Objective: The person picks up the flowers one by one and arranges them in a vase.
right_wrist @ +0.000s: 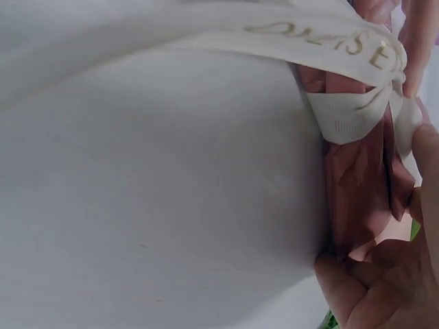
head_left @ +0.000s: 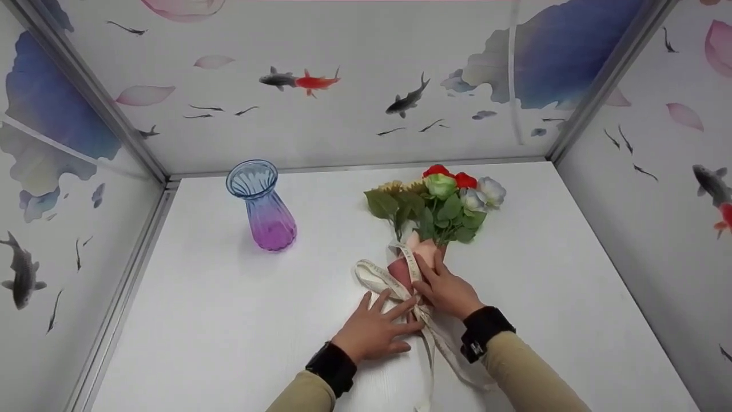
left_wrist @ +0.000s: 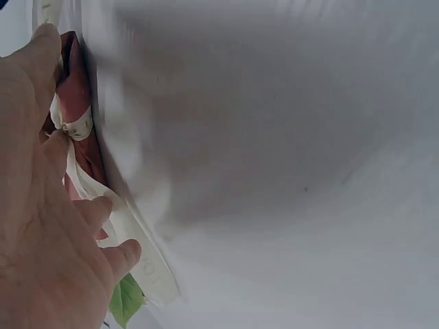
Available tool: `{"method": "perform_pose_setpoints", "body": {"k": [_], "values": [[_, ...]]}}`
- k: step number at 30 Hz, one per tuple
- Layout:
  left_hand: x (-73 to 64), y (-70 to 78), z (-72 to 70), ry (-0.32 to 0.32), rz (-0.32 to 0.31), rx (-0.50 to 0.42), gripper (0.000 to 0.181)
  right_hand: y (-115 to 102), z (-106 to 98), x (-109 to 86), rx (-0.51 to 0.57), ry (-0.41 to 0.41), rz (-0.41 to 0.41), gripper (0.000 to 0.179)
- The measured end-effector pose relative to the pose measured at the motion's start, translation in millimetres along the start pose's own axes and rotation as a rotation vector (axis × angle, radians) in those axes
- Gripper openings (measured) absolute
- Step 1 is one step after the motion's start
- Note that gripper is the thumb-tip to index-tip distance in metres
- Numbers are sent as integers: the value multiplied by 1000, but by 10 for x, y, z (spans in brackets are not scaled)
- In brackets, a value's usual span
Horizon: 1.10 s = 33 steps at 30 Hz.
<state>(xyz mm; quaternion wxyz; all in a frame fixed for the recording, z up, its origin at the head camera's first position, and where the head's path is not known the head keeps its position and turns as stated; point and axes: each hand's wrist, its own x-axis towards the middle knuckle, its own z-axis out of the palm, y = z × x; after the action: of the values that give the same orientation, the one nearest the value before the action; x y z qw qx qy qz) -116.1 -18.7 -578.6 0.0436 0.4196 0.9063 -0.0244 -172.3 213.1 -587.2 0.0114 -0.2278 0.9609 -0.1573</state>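
Note:
A wrapped bouquet (head_left: 443,214) of red, green, yellowish and pale blue flowers lies on the white table, blooms pointing away from me. Its dusty-red wrapping paper (right_wrist: 360,181) is bound by a cream ribbon (right_wrist: 346,116) with gold lettering, tied in a knot and a loop. My left hand (head_left: 374,329) rests on the ribbon and lower wrap with its fingers spread. On the right side, my right hand (head_left: 449,289) holds the wrap near the knot, fingertips at the paper's edge. Both palms are hidden in the head view.
A blue-to-purple glass vase (head_left: 269,212) stands upright at the back left of the table (head_left: 206,326). Loose ribbon tails (head_left: 452,355) trail toward the front edge. Printed panels (head_left: 354,126) with fish and petals wall in the back and sides.

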Motion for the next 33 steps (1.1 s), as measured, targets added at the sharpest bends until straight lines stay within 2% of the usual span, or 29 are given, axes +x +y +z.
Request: {"method": "perform_pose_setpoints", "body": {"k": [2, 5, 9, 17, 20, 27, 33], "values": [[9, -13, 13, -6, -15, 1, 52, 32, -9, 2, 65, -39, 21, 64], [20, -39, 23, -22, -46, -25, 51, 59, -18, 10, 219, -86, 99, 69], [43, -85, 28, -25, -90, -69, 49, 62, -7, 16, 310, -120, 111, 73], [79, -187, 29, 14, -163, -140, 47, 46, 41, 26, 327, -140, 102, 75], [75, -224, 30, 8, -183, -144, 48, 44, 51, 26, 339, -146, 102, 76], [46, -306, 9, -11, -223, -173, 50, 33, 36, 14, 338, -216, 151, 74], [8, -362, -4, -15, -249, -214, 51, 14, 5, -1, 330, -235, 140, 72]]}}
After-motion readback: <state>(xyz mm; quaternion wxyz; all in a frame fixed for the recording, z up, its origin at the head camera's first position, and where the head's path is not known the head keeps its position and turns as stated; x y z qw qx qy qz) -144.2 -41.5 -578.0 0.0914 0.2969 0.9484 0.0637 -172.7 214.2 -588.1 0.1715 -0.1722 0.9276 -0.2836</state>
